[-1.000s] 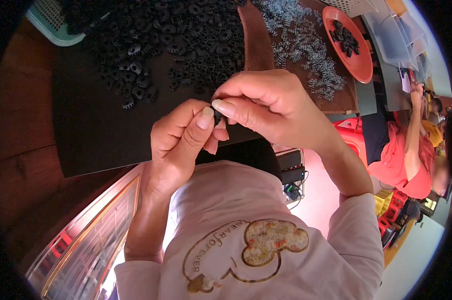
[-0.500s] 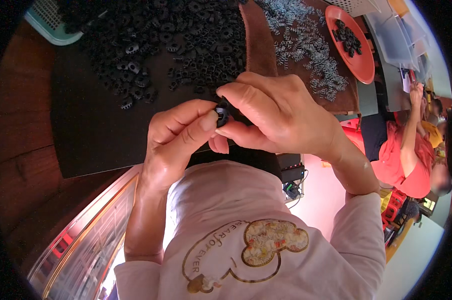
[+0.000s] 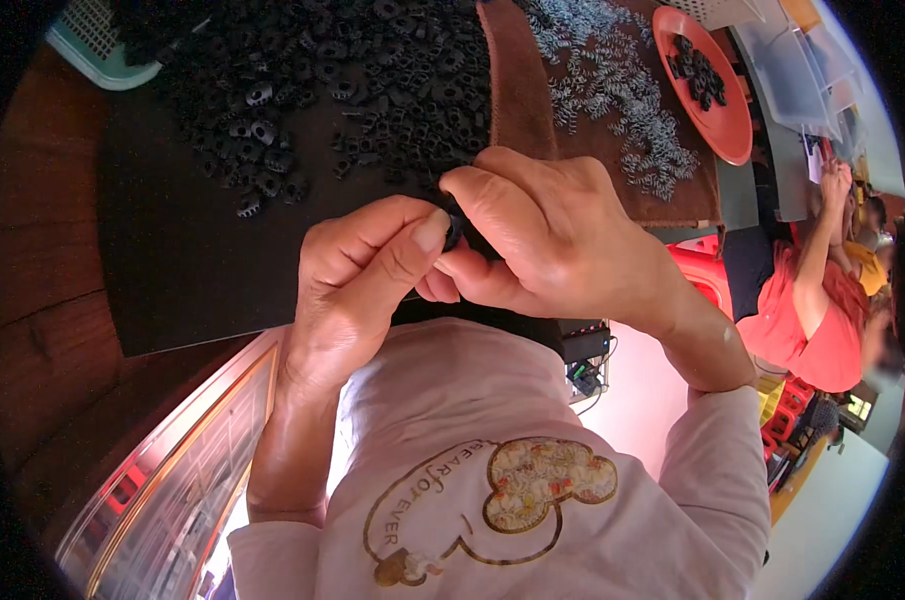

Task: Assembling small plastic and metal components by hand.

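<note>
Just in front of my body, my left hand (image 3: pixel 358 275) pinches a small black plastic cord lock (image 3: pixel 454 233) between thumb and fingers. My right hand (image 3: pixel 568 235) closes on the same piece from the other side, its fingers bent round it. Most of the piece is hidden by my fingertips. Beyond my hands spreads a large heap of loose black plastic parts (image 3: pixel 403 100), several with holes through them. To its right, many small metal coil springs (image 3: pixel 623 110) lie scattered on a brown cloth (image 3: pixel 523 90).
An orange plate (image 3: pixel 735 145) at the far right holds black pieces (image 3: pixel 698 72). Clear plastic bins (image 3: pixel 788 75) stand beyond it, and a pale green basket (image 3: pixel 113 72) at the far left. A dark mat (image 3: pixel 203 280) covers the table. Another person in red (image 3: pixel 813 310) sits at right.
My left thumb has shifted slightly up and right over the cord lock, covering more of it. Both hands stay closed on it in nearly the same place.
</note>
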